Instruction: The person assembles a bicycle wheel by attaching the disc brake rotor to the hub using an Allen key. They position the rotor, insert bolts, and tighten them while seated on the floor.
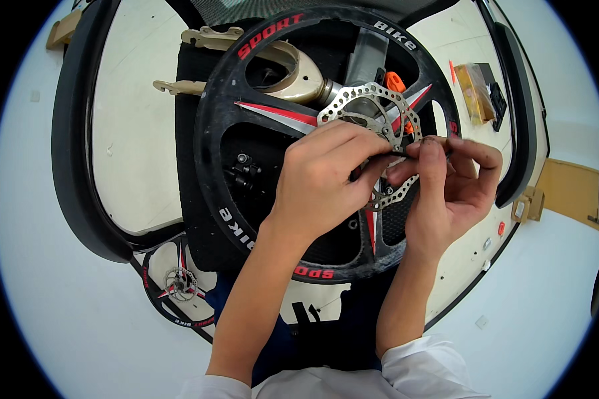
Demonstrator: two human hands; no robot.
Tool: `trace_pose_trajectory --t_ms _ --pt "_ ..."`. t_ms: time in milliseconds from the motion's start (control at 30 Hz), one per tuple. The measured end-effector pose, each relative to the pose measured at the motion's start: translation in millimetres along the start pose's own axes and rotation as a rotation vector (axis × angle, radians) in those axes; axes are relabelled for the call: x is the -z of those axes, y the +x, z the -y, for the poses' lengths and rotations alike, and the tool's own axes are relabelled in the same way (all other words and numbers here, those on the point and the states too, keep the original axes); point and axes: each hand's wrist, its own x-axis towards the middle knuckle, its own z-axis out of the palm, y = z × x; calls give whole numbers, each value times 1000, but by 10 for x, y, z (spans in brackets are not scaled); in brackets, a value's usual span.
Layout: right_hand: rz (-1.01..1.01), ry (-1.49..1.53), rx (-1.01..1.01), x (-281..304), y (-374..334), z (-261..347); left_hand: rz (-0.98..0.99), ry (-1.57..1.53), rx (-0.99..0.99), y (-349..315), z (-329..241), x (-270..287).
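Observation:
Above the hub of a black bicycle wheel (209, 133) with red and silver spoke decals, both of my hands come close together. The fingers of my left hand (323, 176) pinch one end of a thin dark piece (398, 154), too small to name. Thumb and fingers of my right hand (449, 183) are closed at its other end, partly hiding it. Just behind the fingers sits a silver brake disc (339, 100) with drilled holes, fixed on the wheel's hub. My left hand covers part of the disc and hub.
Under the wheel, a black seat surface (192, 173) bears a beige fork (303, 76), an orange item (394, 82) and small black metal parts (243, 166). Black armrests (80, 153) flank it. A second wheel (154, 289) lies low left; a yellow package (474, 93) lies right.

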Motion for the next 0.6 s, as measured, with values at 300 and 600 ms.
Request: trace_pose_trajectory --t_ms 300,600 --pt "61 79 -86 27 46 65 101 19 -22 25 -25 74" --pt "148 -227 76 101 45 19 189 -32 20 3 -27 130"
